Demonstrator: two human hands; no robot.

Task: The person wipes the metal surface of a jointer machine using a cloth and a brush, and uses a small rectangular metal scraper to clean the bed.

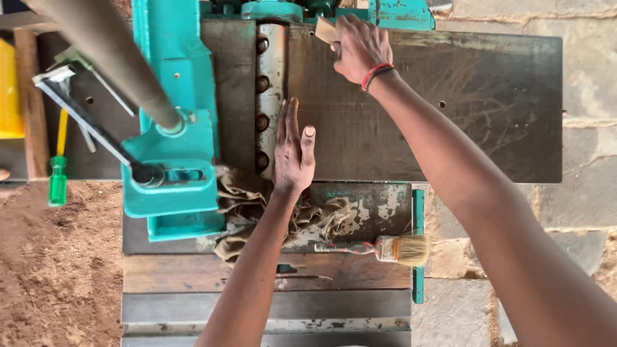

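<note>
A green-handled screwdriver lay at the far left, at the edge of a patch of reddish sawdust, with a yellow block above it. Just to the right, a grey metal bar ran slantwise to a teal machine casting, and a brown tube crossed over the casting from the upper left. Beside the casting, a bright steel cutter drum with a row of dark bolts sat in the gap of the dark steel worktop. The left hand lay flat, fingers straight and close together, thumb spread a little to the side, its fingertips touching the drum's right edge and its palm on the worktop's near edge. Under the wrist, a crumpled brown rag lay over a worn plate with flaking paint. Further right, the right hand, with a red and black band at the wrist, had its grip pinching a small tan piece at the worktop's far edge, just right of the drum's top end. Below, a paintbrush with pale bristles lay on the plate, bristles pointing right, near a teal strip. A stone wall filled the right side
</note>
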